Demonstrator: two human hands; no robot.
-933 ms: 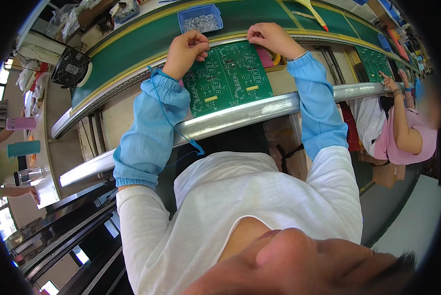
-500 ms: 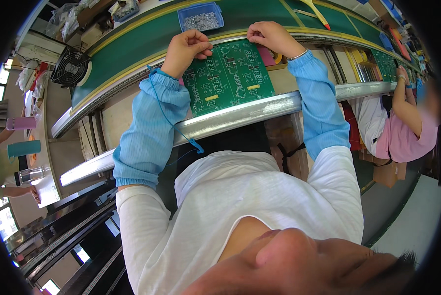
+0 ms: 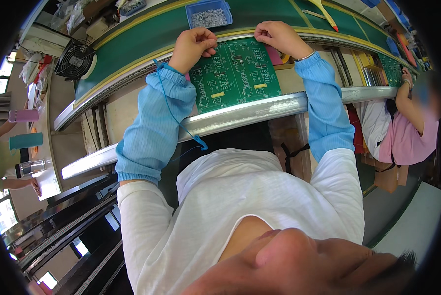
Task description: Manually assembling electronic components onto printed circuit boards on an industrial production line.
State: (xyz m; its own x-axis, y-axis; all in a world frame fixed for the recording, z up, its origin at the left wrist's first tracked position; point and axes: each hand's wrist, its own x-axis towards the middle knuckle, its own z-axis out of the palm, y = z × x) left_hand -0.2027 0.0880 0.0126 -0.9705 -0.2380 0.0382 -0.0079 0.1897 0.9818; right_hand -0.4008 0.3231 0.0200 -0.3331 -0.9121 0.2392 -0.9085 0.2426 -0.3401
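Observation:
A green circuit board (image 3: 235,73) with several white digit displays and a few yellow block parts lies across the metal rails in front of me. My left hand (image 3: 195,48) is over its far left corner, with thumb and fingertips pinched together. At the far right corner my right hand (image 3: 281,38) is also closed in a pinch. Anything between the fingertips of either hand is too small or hidden to make out. Just beyond the board, a blue bin (image 3: 209,24) holds many small clear parts. A blue cord (image 3: 167,105) runs from my left wrist.
The near metal rail (image 3: 250,112) passes between me and the board. A green belt (image 3: 147,46) stretches behind it, with a black fan (image 3: 76,60) at the left and a yellow-handled tool (image 3: 327,14) at the far right. A co-worker (image 3: 407,123) works at another board on the right.
The whole view has shifted slightly, so the board, bin and hands appear a little farther right. Both hands keep their pinched shape at the board's far corners.

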